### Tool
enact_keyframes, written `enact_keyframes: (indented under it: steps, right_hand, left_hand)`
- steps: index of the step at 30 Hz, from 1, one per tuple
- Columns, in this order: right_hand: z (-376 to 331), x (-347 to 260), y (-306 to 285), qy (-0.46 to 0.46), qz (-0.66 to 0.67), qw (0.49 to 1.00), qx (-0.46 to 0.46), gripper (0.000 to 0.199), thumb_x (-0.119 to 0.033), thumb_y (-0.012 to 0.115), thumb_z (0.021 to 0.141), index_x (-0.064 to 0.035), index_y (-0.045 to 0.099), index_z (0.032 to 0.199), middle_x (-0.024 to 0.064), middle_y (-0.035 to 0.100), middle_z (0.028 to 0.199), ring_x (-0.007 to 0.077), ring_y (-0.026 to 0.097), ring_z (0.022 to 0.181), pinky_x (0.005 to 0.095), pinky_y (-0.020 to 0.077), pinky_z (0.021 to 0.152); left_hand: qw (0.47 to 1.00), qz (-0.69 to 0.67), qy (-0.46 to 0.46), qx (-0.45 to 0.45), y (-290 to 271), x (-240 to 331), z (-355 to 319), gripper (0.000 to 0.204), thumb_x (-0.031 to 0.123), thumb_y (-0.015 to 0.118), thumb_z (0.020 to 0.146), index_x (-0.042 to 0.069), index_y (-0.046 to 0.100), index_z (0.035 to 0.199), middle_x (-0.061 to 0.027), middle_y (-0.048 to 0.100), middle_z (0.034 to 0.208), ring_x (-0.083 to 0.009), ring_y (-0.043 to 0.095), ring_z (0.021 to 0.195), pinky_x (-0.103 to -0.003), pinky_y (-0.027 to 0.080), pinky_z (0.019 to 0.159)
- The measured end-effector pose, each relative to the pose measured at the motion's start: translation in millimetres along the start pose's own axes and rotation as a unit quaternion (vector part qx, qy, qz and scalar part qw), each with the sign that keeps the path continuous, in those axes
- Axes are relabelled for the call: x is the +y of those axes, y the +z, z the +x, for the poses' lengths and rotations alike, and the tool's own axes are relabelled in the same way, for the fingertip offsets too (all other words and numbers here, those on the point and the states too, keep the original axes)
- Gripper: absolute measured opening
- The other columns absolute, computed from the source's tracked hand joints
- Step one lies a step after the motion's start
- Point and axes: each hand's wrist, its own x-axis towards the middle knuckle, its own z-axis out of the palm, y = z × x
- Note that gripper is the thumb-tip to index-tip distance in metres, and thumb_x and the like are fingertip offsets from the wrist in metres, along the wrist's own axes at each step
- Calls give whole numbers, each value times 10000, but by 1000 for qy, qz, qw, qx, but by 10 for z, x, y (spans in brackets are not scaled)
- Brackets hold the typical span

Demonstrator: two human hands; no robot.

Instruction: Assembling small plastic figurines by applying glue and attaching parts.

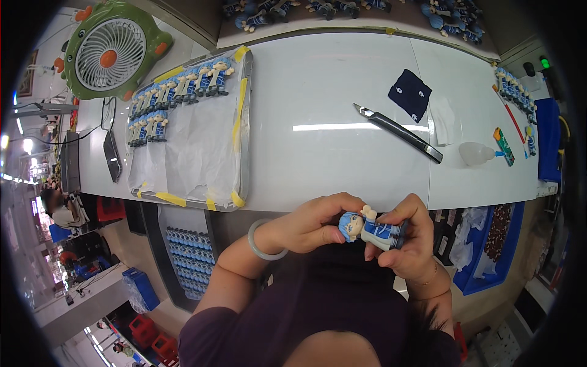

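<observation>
Between my two hands, in front of the table's near edge, lies a small figurine (380,233) with light blue hair and a blue and white outfit, tilted on its side. My left hand (318,221) is closed on its head end, thumb and fingers pinching the hair. My right hand (411,235) wraps round its body and feet. Beyond them on the white table rest a black utility knife (400,133) with its blade out and a dark blue cloth (410,95) with small white marks.
At left, a paper-lined tray (244,131) edged with yellow tape bears several like figurines (147,127). A green fan (110,55) and a phone (112,156) are nearby. At right are a squeeze bottle (476,154), a small green tube (504,147), a red stick (513,119) and more figurines (515,88).
</observation>
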Motion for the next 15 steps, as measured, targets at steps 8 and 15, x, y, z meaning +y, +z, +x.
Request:
enact_keyframes:
  steps: [8, 15]
  right_hand:
    - [25, -26, -32, -2, -14, 1000, 11, 417, -130, 742, 651, -31, 432, 911, 57, 554, 784, 65, 534, 627, 181, 418, 569]
    - [124, -82, -202, 9, -193, 981, -3, 508, -242, 754, 632, -26, 473, 997, -6, 502, 709, 29, 394, 551, 156, 290, 508]
  left_hand:
    - [999, -51, 4, -3, 31, -29, 8, 447, 289, 507, 841, -4, 365, 1147, -96, 475, 1016, -152, 473, 897, -275, 384, 788]
    - [996, 10, -80, -35, 32, 132, 134, 437, 162, 500, 764, -9, 333, 1130, -111, 492, 957, -181, 496, 847, -285, 392, 765]
